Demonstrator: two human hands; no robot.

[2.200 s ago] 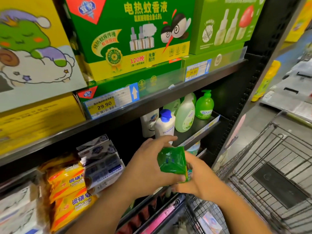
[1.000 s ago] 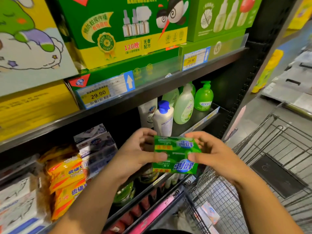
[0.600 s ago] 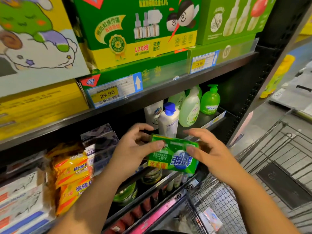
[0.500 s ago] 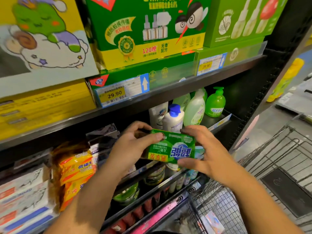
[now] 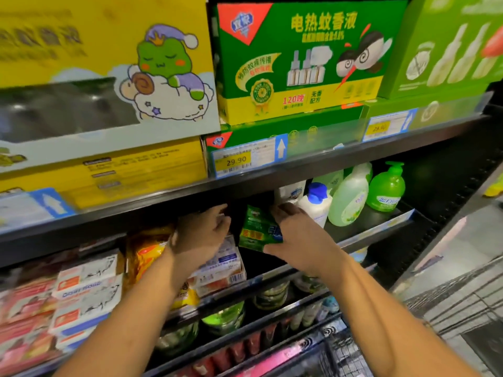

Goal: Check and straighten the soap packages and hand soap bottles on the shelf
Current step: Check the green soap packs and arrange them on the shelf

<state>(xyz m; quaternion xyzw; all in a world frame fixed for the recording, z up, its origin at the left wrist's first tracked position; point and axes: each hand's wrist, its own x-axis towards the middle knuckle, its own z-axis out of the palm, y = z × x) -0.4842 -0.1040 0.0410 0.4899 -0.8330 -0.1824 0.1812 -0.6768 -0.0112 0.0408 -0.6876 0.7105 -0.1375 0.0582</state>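
My right hand (image 5: 296, 232) grips a green soap package (image 5: 255, 229), tilted on end inside the dark gap of the middle shelf. My left hand (image 5: 202, 235) hovers just left of it with fingers loosely curled, above a stack of white and blue soap boxes (image 5: 223, 268). Yellow-orange sulfur soap packs (image 5: 147, 254) lie left of my left wrist. Right of the gap stand hand soap bottles: a white one with a blue cap (image 5: 315, 205), a pale green one (image 5: 349, 200) and a bright green pump bottle (image 5: 386, 189).
White and red soap boxes (image 5: 87, 292) are stacked at far left. Large green (image 5: 299, 63) and yellow (image 5: 109, 77) boxes fill the shelf above, with price tags (image 5: 245, 159) on its rail. Jars and tubes sit on lower shelves. A wire cart (image 5: 462, 308) stands at right.
The green package went from being held by both hands in front of the shelf into the shelf gap, turned on end. My left hand let go of it and now hovers beside it.
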